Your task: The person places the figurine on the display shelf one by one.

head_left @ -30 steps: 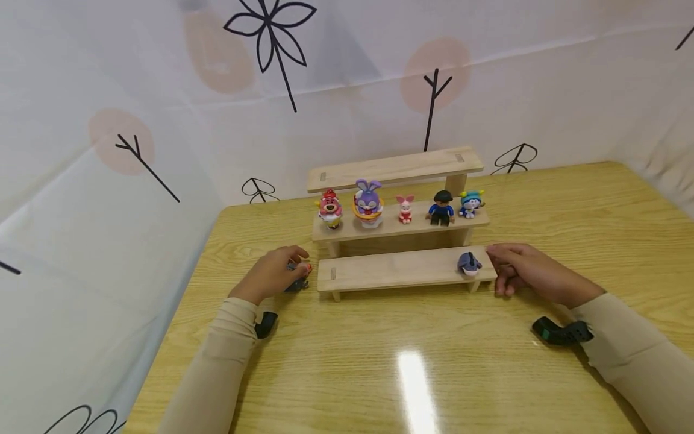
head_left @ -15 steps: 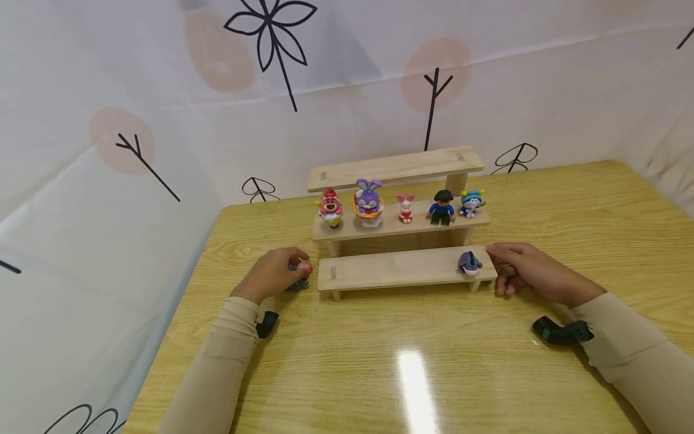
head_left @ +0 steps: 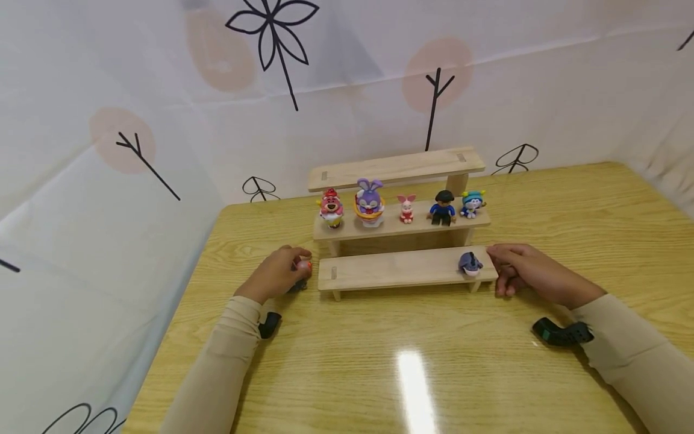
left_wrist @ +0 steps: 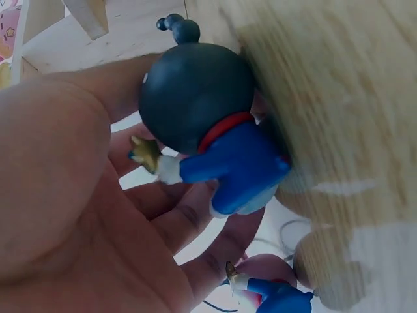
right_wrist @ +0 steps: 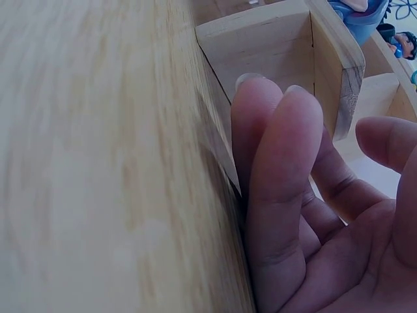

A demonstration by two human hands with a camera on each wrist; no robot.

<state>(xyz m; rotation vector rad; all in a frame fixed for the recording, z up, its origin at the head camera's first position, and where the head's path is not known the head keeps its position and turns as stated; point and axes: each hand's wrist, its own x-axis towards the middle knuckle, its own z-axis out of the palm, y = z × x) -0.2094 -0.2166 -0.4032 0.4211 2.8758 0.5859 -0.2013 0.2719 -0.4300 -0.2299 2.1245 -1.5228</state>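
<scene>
In the head view my left hand (head_left: 279, 271) rests low on the table at the left end of the wooden stand, its fingers curled round a figurine. The left wrist view shows that figurine (left_wrist: 195, 98) with a dark round head, small knobs on top, red collar, blue body and gold star; it leans over in the hand. A pink-headed figurine (left_wrist: 280, 293) in similar blue shows at the bottom. My right hand (head_left: 523, 271) lies loosely curled at the right end of the lowest step (head_left: 396, 268), its fingertips close to the wood (right_wrist: 348, 72).
On the lowest step sits a grey-blue donkey figurine (head_left: 470, 264). The middle step (head_left: 387, 224) bears several figurines, including a purple rabbit (head_left: 370, 202), a pink piglet (head_left: 406, 209) and a black-capped figure (head_left: 442, 208). Behind it stands the top step (head_left: 396, 169).
The left fingers have closed in a little, and the dark part of the figurine is now more covered by the hand. The right hand has stayed in place.
</scene>
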